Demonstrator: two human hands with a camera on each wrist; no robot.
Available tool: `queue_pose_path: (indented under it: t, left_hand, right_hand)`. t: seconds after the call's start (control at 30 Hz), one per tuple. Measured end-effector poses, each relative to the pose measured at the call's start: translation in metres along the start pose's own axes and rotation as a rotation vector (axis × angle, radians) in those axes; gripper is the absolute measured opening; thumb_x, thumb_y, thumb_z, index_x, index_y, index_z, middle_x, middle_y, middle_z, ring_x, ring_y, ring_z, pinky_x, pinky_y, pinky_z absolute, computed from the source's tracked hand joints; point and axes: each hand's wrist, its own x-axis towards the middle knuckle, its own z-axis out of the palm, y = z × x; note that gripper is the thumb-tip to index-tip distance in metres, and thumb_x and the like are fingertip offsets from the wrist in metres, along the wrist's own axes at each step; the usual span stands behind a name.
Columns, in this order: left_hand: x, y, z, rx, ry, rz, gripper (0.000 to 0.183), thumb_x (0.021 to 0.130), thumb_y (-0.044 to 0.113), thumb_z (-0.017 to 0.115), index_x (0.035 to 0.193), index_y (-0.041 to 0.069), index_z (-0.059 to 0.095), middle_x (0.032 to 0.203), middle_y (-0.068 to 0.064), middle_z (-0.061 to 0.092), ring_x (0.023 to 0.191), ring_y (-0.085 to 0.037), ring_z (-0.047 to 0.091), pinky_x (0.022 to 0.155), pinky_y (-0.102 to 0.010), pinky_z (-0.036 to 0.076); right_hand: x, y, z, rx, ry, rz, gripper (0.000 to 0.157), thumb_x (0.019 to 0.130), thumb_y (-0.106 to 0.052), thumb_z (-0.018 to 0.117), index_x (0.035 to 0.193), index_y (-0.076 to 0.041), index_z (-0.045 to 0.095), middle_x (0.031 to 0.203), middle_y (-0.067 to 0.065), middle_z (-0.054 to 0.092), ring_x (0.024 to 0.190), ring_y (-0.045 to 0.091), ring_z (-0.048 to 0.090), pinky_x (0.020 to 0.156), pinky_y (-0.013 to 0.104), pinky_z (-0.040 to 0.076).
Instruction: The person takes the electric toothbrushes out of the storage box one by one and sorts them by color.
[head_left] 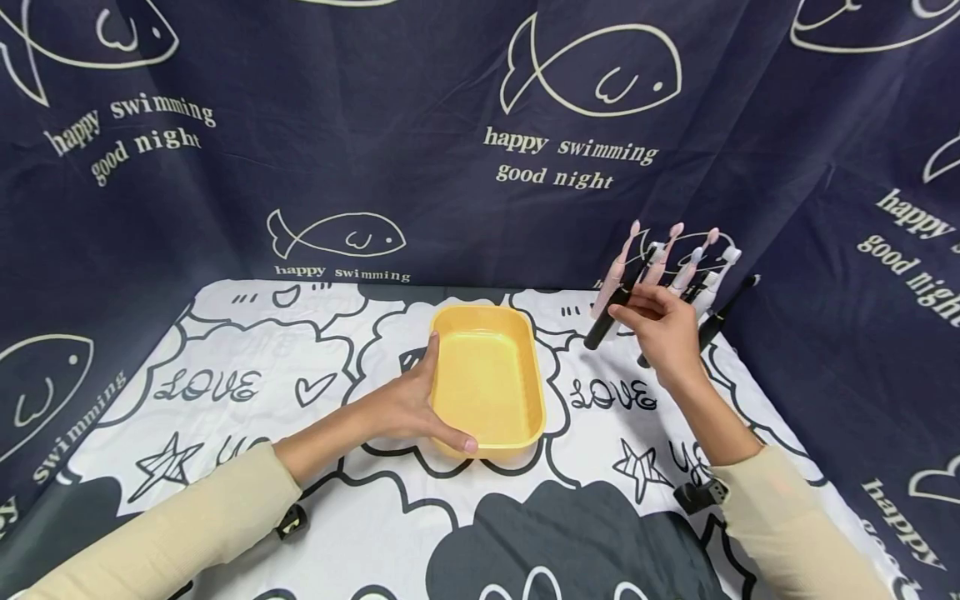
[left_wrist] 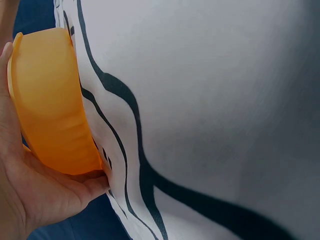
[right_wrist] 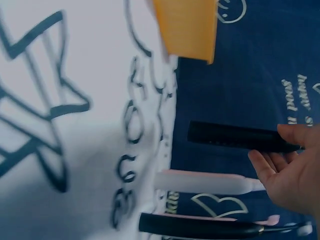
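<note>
A yellow plastic bin [head_left: 487, 375] stands at the middle of the cloth-covered table with nothing in it. My left hand [head_left: 412, 404] holds its left near corner, the thumb over the near rim and the fingers along the left side. At the right, my right hand [head_left: 669, 333] pinches a black electric toothbrush [head_left: 602, 329] by its upper handle, thumb against fingertips. In the right wrist view that black handle [right_wrist: 230, 136] hangs above the cloth, bottom end free. Behind the right hand stand several more electric toothbrushes, pink [head_left: 611, 281], white [head_left: 708, 293] and black [head_left: 716, 323], partly hidden by the hand.
A white cloth with black cartoon drawings [head_left: 240, 358] covers the table. Dark blue fabric [head_left: 420, 150] with fish drawings hangs behind it and along both sides. The toothbrush group stands close to the back right of the table.
</note>
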Motion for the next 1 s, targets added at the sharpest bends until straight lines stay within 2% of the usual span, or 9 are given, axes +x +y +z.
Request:
queue_pose_path:
  t: [0.1,0.17,0.27,0.57,0.73,1.0]
  left_hand:
    - [0.001,-0.001,0.000,-0.010,0.002,0.007,0.184,0.061,0.059,0.111,0.178,0.022,-0.027,0.191,-0.014,0.012,0.171,-0.032,0.031,0.136,-0.065,0.031]
    - [0.001,-0.001,-0.001,-0.015,0.003,0.012,0.183,0.062,0.058,0.111,0.178,0.021,-0.026,0.190,-0.015,0.013,0.171,-0.033,0.032,0.136,-0.065,0.031]
    - [0.000,-0.001,-0.001,-0.023,0.001,0.011,0.183,0.063,0.056,0.111,0.178,0.021,-0.026,0.190,-0.016,0.014,0.170,-0.034,0.033,0.136,-0.066,0.031]
    - [0.000,-0.001,-0.002,-0.039,-0.002,0.012,0.182,0.063,0.055,0.111,0.178,0.022,-0.027,0.189,-0.016,0.016,0.169,-0.033,0.034,0.136,-0.067,0.030]
    - [0.002,-0.001,0.000,-0.007,0.004,0.007,0.183,0.061,0.059,0.110,0.179,0.022,-0.025,0.189,-0.016,0.018,0.168,-0.033,0.035,0.136,-0.066,0.031]
    - [0.001,0.000,0.000,0.029,0.046,0.005,0.184,0.058,0.062,0.110,0.180,0.024,-0.022,0.183,-0.015,0.035,0.161,-0.033,0.045,0.133,-0.063,0.038]
  right_hand:
    - [0.001,0.011,0.001,-0.046,0.026,0.030,0.049,0.100,-0.008,0.086,0.144,0.007,0.070,0.115,0.000,0.081,0.093,-0.015,0.066,0.086,0.006,0.055]
    - [0.002,0.016,0.002,-0.076,0.033,0.047,0.050,0.101,-0.009,0.086,0.145,0.007,0.069,0.130,0.017,0.080,0.092,-0.017,0.064,0.086,0.005,0.054]
    - [0.001,0.022,0.001,-0.113,0.039,0.064,0.049,0.102,-0.009,0.085,0.146,0.006,0.069,0.142,0.029,0.075,0.089,-0.020,0.062,0.086,0.004,0.053]
    - [0.004,0.031,-0.003,-0.154,0.076,0.075,0.050,0.100,-0.011,0.085,0.145,0.005,0.071,0.141,0.030,0.076,0.082,-0.024,0.059,0.080,0.002,0.052]
    - [0.003,0.031,-0.008,-0.186,0.077,0.093,0.052,0.100,-0.014,0.085,0.148,0.002,0.071,0.142,0.026,0.077,0.085,-0.023,0.058,0.082,0.002,0.052]
    - [-0.005,0.030,-0.016,-0.214,0.050,0.118,0.055,0.099,-0.020,0.089,0.149,-0.006,0.073,0.142,0.021,0.078,0.086,-0.023,0.061,0.081,0.003,0.053]
